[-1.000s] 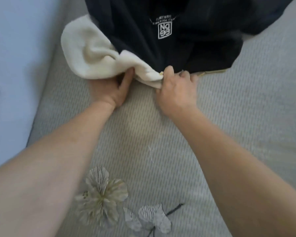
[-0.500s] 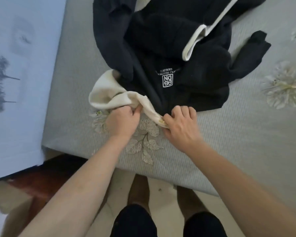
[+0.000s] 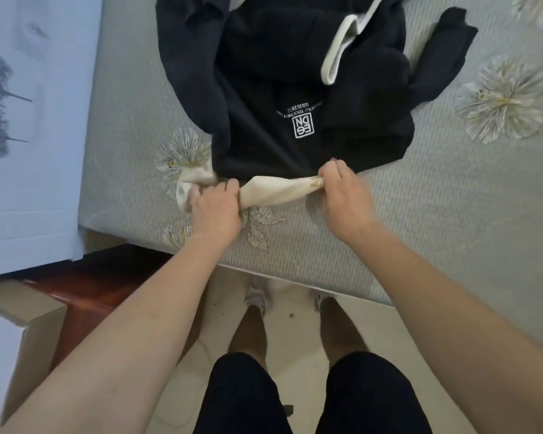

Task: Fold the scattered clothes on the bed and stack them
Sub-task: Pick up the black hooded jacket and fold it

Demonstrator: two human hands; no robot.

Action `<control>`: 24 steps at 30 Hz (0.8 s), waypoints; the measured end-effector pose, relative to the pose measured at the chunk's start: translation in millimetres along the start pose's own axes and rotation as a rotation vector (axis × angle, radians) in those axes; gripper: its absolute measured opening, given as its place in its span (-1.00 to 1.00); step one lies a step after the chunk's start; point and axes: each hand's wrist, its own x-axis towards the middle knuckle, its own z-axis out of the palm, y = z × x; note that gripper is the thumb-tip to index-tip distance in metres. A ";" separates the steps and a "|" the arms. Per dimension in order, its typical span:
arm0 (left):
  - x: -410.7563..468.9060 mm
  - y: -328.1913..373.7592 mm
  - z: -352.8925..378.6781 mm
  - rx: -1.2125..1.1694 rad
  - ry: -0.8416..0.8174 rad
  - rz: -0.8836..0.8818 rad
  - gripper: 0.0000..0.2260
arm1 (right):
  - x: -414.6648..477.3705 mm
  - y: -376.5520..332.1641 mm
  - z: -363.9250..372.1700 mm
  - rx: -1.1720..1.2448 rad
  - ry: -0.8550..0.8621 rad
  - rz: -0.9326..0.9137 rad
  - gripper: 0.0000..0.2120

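A cream cloth (image 3: pixel 276 191) is stretched sideways near the front edge of the bed (image 3: pixel 420 233). My left hand (image 3: pixel 215 206) grips its left part, where the fabric bunches beyond my fingers. My right hand (image 3: pixel 342 191) pinches its right end. Just behind the cloth lies a crumpled black garment (image 3: pixel 282 73) with a white square logo and a white-trimmed edge; its lower hem touches the cream cloth. A black sleeve or second dark piece (image 3: pixel 442 54) sticks out at the right.
The grey bedspread has printed flowers at left (image 3: pixel 182 151) and right (image 3: pixel 502 98). A pale blue wall or panel (image 3: pixel 29 151) borders the bed on the left. My legs and feet (image 3: pixel 254 305) stand on the tiled floor at the bed's front edge.
My hands have moved apart and pulled the cream cloth out from under the black garment, stretching it toward the bed's edge. The view has drawn back, showing floor and legs.
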 end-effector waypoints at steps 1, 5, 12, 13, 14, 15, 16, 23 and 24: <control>-4.2 2.2 -5.0 0.017 -0.031 0.028 -0.72 | -1.6 -5.0 -1.9 0.052 0.001 0.060 -0.84; -32.0 -4.5 -22.6 -0.065 -0.123 0.164 -0.65 | -22.5 -17.1 -22.5 0.134 -0.012 0.130 -0.80; -44.2 -33.5 -120.8 0.047 0.023 0.397 -0.81 | -81.9 -49.7 -125.4 -0.217 -0.336 0.160 -0.48; -40.3 -35.6 -149.5 0.017 0.090 0.422 -0.79 | -86.4 -57.4 -144.7 -0.181 -0.324 0.201 -0.55; -37.0 -36.6 -182.0 -0.019 0.162 0.453 -0.75 | -89.6 -65.1 -165.1 -0.139 -0.279 0.235 -0.63; -35.0 -36.8 -216.2 -0.050 0.238 0.483 -0.71 | -91.7 -73.8 -186.5 -0.107 -0.212 0.254 -0.70; -35.3 -36.5 -250.5 -0.069 0.317 0.504 -0.68 | -92.9 -82.8 -207.7 -0.086 -0.127 0.261 -0.75; -74.6 -34.3 -425.0 -0.624 0.720 0.139 0.01 | -110.1 -152.3 -350.9 0.137 0.453 0.261 -0.83; -81.4 -28.4 -436.3 -0.856 0.601 0.033 0.17 | -114.4 -159.7 -365.0 0.194 0.514 0.268 -0.85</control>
